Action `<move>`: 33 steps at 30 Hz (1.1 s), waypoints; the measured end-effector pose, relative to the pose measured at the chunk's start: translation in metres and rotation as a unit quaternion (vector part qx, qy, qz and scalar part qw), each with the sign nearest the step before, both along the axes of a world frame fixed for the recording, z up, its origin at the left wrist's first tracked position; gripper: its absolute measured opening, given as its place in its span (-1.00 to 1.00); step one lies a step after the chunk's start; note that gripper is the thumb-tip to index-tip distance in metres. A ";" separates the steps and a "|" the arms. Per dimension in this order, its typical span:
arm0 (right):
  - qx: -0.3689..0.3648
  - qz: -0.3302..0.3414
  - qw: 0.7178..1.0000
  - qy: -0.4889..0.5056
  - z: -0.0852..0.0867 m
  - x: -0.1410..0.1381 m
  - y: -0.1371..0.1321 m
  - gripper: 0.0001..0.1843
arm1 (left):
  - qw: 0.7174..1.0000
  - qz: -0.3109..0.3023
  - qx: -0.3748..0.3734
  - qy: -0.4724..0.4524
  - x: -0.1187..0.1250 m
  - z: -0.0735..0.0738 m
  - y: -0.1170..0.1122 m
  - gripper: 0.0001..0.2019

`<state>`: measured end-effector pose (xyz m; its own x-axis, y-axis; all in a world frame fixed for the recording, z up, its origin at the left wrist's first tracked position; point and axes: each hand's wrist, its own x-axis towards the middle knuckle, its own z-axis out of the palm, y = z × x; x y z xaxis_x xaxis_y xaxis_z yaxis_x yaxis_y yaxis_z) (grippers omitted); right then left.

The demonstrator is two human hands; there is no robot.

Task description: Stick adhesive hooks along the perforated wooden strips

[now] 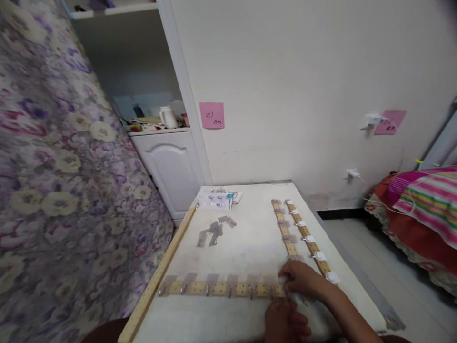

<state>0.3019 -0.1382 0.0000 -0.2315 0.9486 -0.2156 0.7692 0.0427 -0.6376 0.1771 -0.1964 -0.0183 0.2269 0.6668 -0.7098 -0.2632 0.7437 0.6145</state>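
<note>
A pale wooden strip with holes (198, 287) lies across the near part of the table, and clear adhesive hooks (230, 286) sit in a row along it. My right hand (305, 281) reaches in from the right, its fingers pinched at the strip's right end; what they hold is hidden. Just below, my left hand (284, 320) has its fingers curled close to the same end, and I cannot make out what is in them. Several loose clear hooks (215, 231) lie in a scattered group on the left side of the table.
Two more wooden strips run away at the right, one with clear hooks (284, 228), the other with white hooks (309, 239). Hook packaging (214, 200) lies at the far left. A long wooden bar (160, 276) follows the left edge of the white table (250, 238), beside a floral curtain (71, 190).
</note>
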 end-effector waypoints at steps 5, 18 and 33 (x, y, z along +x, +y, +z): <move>-0.010 -0.011 1.000 -0.013 0.003 -0.002 0.001 -0.62 | 1.000 -0.008 0.020 -0.017 -0.001 -0.007 -0.001 -0.87; -0.030 -0.057 0.997 -0.052 0.012 -0.007 0.003 -0.59 | 1.000 -0.019 0.014 0.004 -0.001 0.002 -0.001 -0.91; -0.004 -0.017 1.000 -0.021 -0.003 -0.004 0.008 -0.60 | 0.998 -0.061 0.029 -0.009 -0.009 -0.009 -0.003 -0.72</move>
<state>0.2982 -0.1303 -0.0029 -0.1890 0.9540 -0.2328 0.7960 0.0100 -0.6052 0.1678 -0.1994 -0.0272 0.3215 0.6729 -0.6663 -0.1835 0.7346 0.6533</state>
